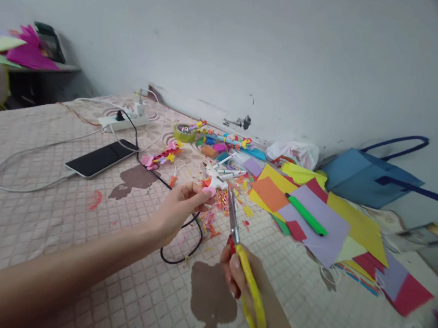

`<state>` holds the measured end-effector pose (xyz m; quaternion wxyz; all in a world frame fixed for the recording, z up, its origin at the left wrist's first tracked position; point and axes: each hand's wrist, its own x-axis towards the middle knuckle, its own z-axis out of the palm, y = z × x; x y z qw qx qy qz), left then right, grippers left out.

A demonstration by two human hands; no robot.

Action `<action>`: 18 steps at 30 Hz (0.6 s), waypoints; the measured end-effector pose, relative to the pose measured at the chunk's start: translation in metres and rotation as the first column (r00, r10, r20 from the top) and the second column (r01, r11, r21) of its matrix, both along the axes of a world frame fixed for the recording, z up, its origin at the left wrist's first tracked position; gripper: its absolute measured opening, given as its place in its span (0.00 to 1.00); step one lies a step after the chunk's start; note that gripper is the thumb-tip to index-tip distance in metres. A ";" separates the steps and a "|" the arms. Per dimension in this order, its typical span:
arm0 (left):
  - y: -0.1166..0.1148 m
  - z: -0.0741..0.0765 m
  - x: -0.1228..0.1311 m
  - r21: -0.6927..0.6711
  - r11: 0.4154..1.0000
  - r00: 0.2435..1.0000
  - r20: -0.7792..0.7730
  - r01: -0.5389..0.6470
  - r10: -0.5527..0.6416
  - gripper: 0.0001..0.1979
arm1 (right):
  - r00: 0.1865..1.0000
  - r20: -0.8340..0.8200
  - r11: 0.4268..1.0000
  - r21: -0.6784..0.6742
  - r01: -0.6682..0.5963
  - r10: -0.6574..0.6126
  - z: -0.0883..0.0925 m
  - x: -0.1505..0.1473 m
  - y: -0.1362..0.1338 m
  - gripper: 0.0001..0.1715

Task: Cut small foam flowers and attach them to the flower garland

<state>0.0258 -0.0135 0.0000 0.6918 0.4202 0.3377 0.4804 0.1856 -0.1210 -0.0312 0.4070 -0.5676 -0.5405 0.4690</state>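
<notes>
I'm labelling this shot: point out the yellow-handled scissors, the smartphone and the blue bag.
Yellow-handled scissors [245, 267], head view: on the yellow handle.
Smartphone [100, 158], head view: on its dark screen.
Blue bag [370, 177], head view: on its body.

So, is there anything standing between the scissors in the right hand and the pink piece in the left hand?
Nothing visible stands between the scissors in the right hand and the pink piece in the left hand. The colourful scraps seen in that gap seem to lie beyond, on the tablecloth.

No lettering, brand, number or sign can be read anywhere in the frame, from upper left to lower right
</notes>
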 end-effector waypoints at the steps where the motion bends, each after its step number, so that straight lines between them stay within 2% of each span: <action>1: 0.001 0.001 -0.001 0.000 1.000 1.000 0.021 -0.015 0.015 0.11 | 1.000 0.013 1.000 -0.009 -0.028 0.028 -0.001 -0.001 -0.001 0.27; 4: 0.002 0.002 -0.001 -0.004 0.999 0.995 0.088 -0.046 0.046 0.11 | 0.996 0.077 0.999 -0.026 -0.047 0.049 0.001 -0.007 -0.002 0.25; 8: -0.002 0.005 0.001 0.007 0.997 0.984 0.163 -0.080 0.077 0.10 | 0.977 0.204 0.998 0.034 0.059 -0.064 0.005 -0.015 -0.002 0.21; 12: -0.008 0.008 0.003 -0.010 0.995 0.970 0.225 -0.097 0.096 0.09 | 0.957 0.276 0.996 0.025 0.082 -0.086 -0.003 -0.017 0.000 0.18; 18: -0.016 0.002 0.009 -0.006 0.997 0.983 0.167 -0.072 0.072 0.10 | 0.956 0.291 0.998 0.049 0.025 -0.038 -0.010 -0.014 0.004 0.21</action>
